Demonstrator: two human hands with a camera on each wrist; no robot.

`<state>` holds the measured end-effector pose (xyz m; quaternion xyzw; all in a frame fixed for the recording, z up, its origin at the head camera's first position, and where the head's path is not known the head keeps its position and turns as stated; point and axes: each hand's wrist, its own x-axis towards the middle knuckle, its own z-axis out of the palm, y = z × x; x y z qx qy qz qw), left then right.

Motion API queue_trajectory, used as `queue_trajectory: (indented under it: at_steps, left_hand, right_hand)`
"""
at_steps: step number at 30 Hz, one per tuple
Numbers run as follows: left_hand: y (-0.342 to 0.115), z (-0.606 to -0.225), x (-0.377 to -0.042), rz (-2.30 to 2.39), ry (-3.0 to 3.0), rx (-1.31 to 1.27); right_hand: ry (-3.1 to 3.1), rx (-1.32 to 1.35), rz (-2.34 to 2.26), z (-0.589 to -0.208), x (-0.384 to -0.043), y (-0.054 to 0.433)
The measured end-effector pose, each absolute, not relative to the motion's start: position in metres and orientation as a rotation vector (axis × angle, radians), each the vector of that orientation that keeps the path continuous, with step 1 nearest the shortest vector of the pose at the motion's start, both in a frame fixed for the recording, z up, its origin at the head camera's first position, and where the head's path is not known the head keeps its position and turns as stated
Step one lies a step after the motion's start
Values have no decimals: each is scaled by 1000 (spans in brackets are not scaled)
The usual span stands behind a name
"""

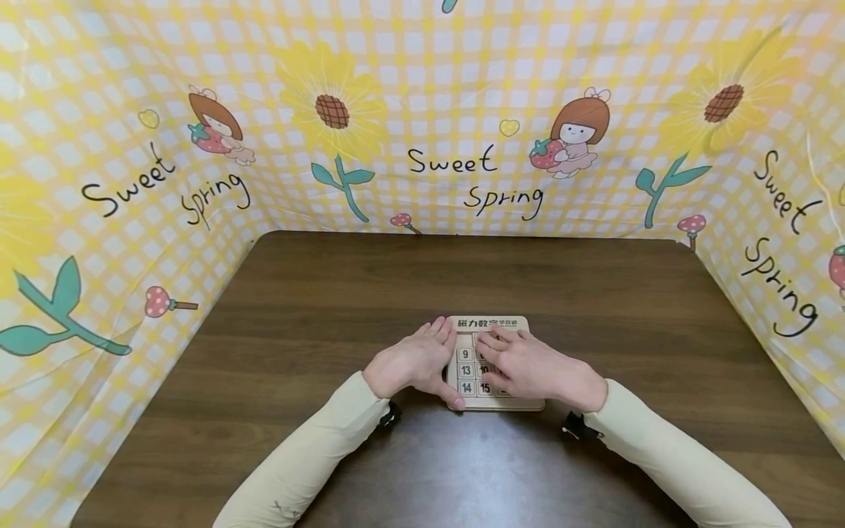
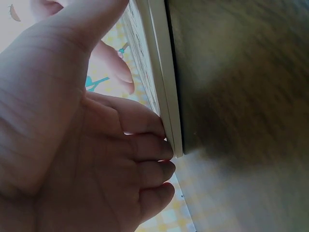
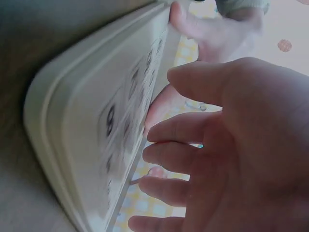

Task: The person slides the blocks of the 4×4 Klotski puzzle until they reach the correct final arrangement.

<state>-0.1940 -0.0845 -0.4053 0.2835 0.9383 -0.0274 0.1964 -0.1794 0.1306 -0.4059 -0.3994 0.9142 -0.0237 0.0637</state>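
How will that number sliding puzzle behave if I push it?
The number sliding puzzle will probably stay stiff, as its edges run straight. It should slide rather than tip, lying flat and low on the wood-grain table. Its numbered tiles may resist falling out, since the Chinese title says "magnetic".

Tbl [image 1: 330, 293] wood-grain w/ soft gloss, backdrop [image 1: 436, 88] matt cloth, number brd [image 1: 491, 402] smooth, poss. wood or plastic (blurry).

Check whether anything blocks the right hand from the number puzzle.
Nothing visible does. The right hand is directly over the number puzzle, with no object between them. The left hand is at the puzzle's left edge, off to the side.
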Motion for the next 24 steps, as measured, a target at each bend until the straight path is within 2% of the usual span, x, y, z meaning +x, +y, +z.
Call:
queue_trajectory:
  at_steps: [24]
  left_hand:
    - [-85, -406, -195, -76, 2630, 793]
  right_hand:
    - [2700, -1155, -104, -409, -190, 120]
